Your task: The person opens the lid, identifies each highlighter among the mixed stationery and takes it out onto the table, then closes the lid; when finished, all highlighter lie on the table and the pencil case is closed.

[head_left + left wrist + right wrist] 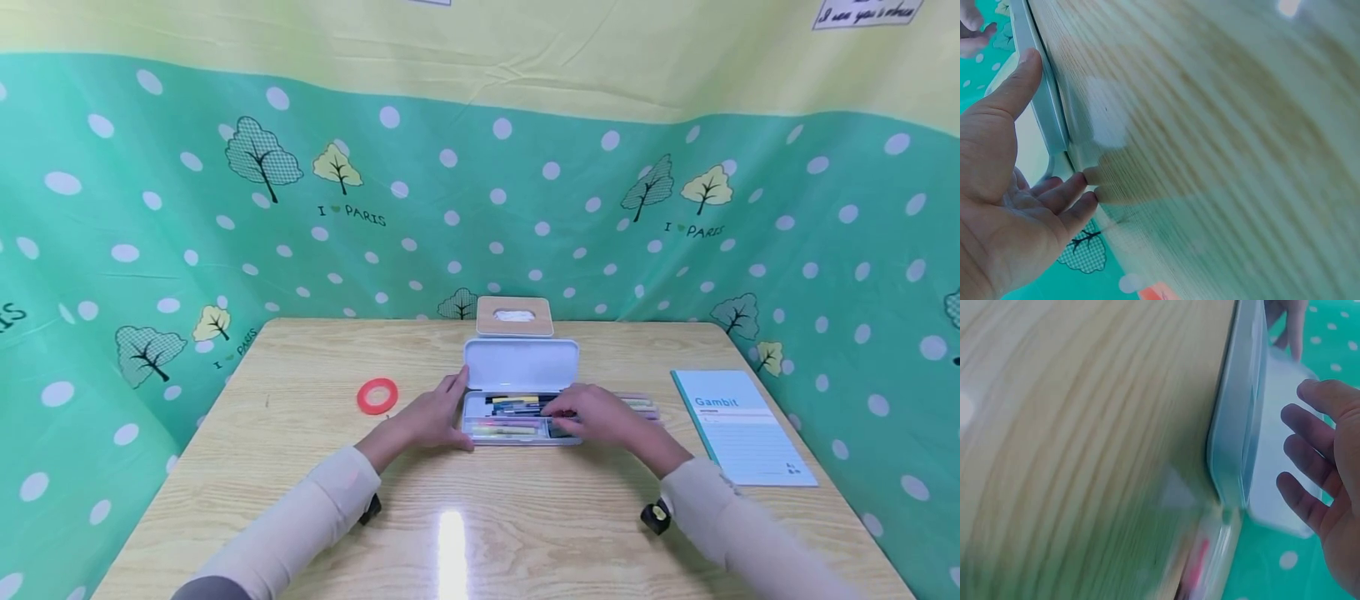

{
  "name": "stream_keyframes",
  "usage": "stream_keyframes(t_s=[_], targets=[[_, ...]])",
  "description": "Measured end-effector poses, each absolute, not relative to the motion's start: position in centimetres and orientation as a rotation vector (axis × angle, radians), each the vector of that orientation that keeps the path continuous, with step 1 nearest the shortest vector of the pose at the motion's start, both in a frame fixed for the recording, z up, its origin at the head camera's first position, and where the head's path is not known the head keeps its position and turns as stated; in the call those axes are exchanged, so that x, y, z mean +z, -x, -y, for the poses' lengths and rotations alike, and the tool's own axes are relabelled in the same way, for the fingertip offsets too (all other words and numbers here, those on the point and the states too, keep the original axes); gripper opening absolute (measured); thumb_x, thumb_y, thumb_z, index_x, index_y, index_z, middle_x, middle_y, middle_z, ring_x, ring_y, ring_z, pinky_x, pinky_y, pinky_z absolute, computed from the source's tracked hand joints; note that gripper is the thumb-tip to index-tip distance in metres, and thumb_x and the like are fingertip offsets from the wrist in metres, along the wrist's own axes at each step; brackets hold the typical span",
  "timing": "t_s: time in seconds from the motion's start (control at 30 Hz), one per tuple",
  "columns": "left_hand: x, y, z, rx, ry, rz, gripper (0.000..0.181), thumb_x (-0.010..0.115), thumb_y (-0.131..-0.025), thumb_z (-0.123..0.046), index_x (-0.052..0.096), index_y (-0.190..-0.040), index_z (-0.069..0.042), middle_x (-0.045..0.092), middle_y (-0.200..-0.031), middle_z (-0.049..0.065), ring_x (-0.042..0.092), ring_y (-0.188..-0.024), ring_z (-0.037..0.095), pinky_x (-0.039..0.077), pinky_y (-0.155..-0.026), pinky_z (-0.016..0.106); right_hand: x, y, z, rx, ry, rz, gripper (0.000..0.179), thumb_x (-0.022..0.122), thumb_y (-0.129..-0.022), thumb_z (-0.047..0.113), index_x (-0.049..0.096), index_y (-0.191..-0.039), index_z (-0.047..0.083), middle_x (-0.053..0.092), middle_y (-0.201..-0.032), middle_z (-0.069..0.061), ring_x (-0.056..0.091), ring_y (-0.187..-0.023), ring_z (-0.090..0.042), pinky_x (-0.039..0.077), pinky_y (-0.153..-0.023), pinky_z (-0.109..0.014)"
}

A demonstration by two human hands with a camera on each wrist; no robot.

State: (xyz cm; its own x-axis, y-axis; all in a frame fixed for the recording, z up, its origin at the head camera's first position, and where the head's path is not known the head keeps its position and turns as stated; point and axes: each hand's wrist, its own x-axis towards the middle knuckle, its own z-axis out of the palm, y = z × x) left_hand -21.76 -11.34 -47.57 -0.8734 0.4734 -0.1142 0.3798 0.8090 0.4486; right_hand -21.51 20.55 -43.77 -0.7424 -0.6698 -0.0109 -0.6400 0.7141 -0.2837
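A white pencil case point(517, 442) lies on the table with its lid point(522, 363) raised at the back. Dark pens point(517, 407) fill its rear section, and pale, brightly tinted pens point(504, 430) its front one. My left hand point(435, 417) rests at the case's left end, thumb by the front corner; in the left wrist view its spread fingers point(1063, 195) show beside the case. Over the right part hovers my right hand point(600, 414), close above a small compartment with a dark item point(557, 430). Its slightly bent fingers point(1307, 456) hold nothing in the right wrist view.
Just right of the case, partly behind my right hand, lie more pens point(641, 407). A red ring-shaped roll point(365, 396) is on the left. Behind the lid stands a wood-topped tissue box point(489, 317). A blue-and-white notebook point(742, 442) lies near the table's right edge.
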Motion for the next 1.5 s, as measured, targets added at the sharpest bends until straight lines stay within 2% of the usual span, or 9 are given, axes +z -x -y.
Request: stream_keyframes(t_s=[0.3, 0.6, 0.73, 0.83, 0.93, 1.0, 1.1, 1.23, 1.5], targets=[[-47.8, 21.9, 11.4, 0.611, -0.670, -2.773, 0.135, 0.085, -0.074, -0.059, -0.002, -0.165, -0.011, 0.024, -0.167, 0.017, 0.047, -0.142, 0.035, 0.040, -0.120, 0.044, -44.7, 21.2, -18.3, -0.317, 1.149, -2.767, 0.020, 0.067, -0.099, 0.028, 0.078, -0.116, 0.024, 0.076, -0.113, 0.006, 0.068, -0.110, -0.016, 0.057, -0.097, -0.040], [-47.7, 21.8, 11.5, 0.605, -0.692, -2.781, 0.135, 0.085, -0.073, -0.060, -0.002, -0.165, -0.010, 0.026, -0.166, 0.016, 0.049, -0.140, 0.034, 0.041, -0.119, 0.044, -45.4, 21.5, -18.0, -0.178, 1.192, -2.787, 0.022, 0.067, -0.098, 0.030, 0.077, -0.117, 0.024, 0.076, -0.113, 0.006, 0.069, -0.108, -0.015, 0.058, -0.095, -0.038], [-47.8, 21.8, 11.5, 0.605, -0.690, -2.777, 0.136, 0.085, -0.074, -0.059, -0.003, -0.165, -0.011, 0.025, -0.167, 0.016, 0.048, -0.142, 0.034, 0.040, -0.120, 0.044, -45.5, 21.3, -17.7, -0.108, 1.207, -2.796, 0.023, 0.067, -0.098, 0.031, 0.077, -0.119, 0.024, 0.076, -0.107, 0.008, 0.066, -0.094, -0.010, 0.057, -0.082, -0.031], [-47.8, 21.9, 11.5, 0.612, -0.686, -2.773, 0.136, 0.085, -0.074, -0.059, -0.004, -0.165, -0.011, 0.025, -0.167, 0.016, 0.048, -0.142, 0.033, 0.040, -0.120, 0.044, -45.4, 21.1, -17.6, -0.058, 1.231, -2.799, 0.026, 0.067, -0.098, 0.031, 0.076, -0.121, 0.024, 0.076, -0.104, 0.008, 0.059, -0.083, -0.007, 0.052, -0.070, -0.026], [-47.8, 21.9, 11.5, 0.615, -0.686, -2.778, 0.135, 0.085, -0.074, -0.058, -0.003, -0.165, -0.011, 0.025, -0.167, 0.016, 0.048, -0.141, 0.033, 0.041, -0.120, 0.044, -45.3, 20.9, -17.5, -0.042, 1.235, -2.796, 0.028, 0.067, -0.098, 0.032, 0.075, -0.124, 0.025, 0.076, -0.103, 0.007, 0.057, -0.080, -0.006, 0.049, -0.066, -0.024], [-47.8, 21.9, 11.5, 0.616, -0.685, -2.777, 0.135, 0.085, -0.074, -0.058, -0.004, -0.165, -0.011, 0.024, -0.167, 0.015, 0.048, -0.141, 0.033, 0.040, -0.120, 0.044, -45.2, 20.9, -17.5, -0.057, 1.218, -2.790, 0.029, 0.068, -0.097, 0.032, 0.074, -0.124, 0.024, 0.075, -0.104, 0.006, 0.058, -0.082, -0.007, 0.051, -0.069, -0.026], [-47.9, 21.9, 11.5, 0.627, -0.692, -2.775, 0.135, 0.085, -0.074, -0.058, -0.003, -0.165, -0.011, 0.025, -0.167, 0.016, 0.047, -0.142, 0.034, 0.040, -0.120, 0.044, -45.1, 20.9, -17.5, -0.100, 1.175, -2.773, 0.029, 0.069, -0.097, 0.030, 0.074, -0.125, 0.024, 0.075, -0.110, 0.006, 0.064, -0.094, -0.011, 0.056, -0.080, -0.032], [-47.9, 21.9, 11.5, 0.634, -0.696, -2.772, 0.134, 0.085, -0.075, -0.058, -0.002, -0.165, -0.011, 0.025, -0.167, 0.016, 0.047, -0.141, 0.034, 0.040, -0.120, 0.045, -45.1, 20.9, -17.5, -0.173, 1.134, -2.761, 0.029, 0.070, -0.096, 0.027, 0.074, -0.125, 0.023, 0.075, -0.117, 0.005, 0.066, -0.108, -0.015, 0.057, -0.094, -0.038], [-47.9, 21.9, 11.5, 0.613, -0.675, -2.777, 0.135, 0.085, -0.074, -0.059, -0.004, -0.165, -0.012, 0.024, -0.167, 0.015, 0.047, -0.142, 0.034, 0.040, -0.120, 0.044, -44.9, 21.0, -17.4, -0.205, 1.143, -2.768, 0.028, 0.072, -0.095, 0.027, 0.075, -0.122, 0.023, 0.074, -0.109, 0.007, 0.062, -0.098, -0.009, 0.056, -0.088, -0.034]])
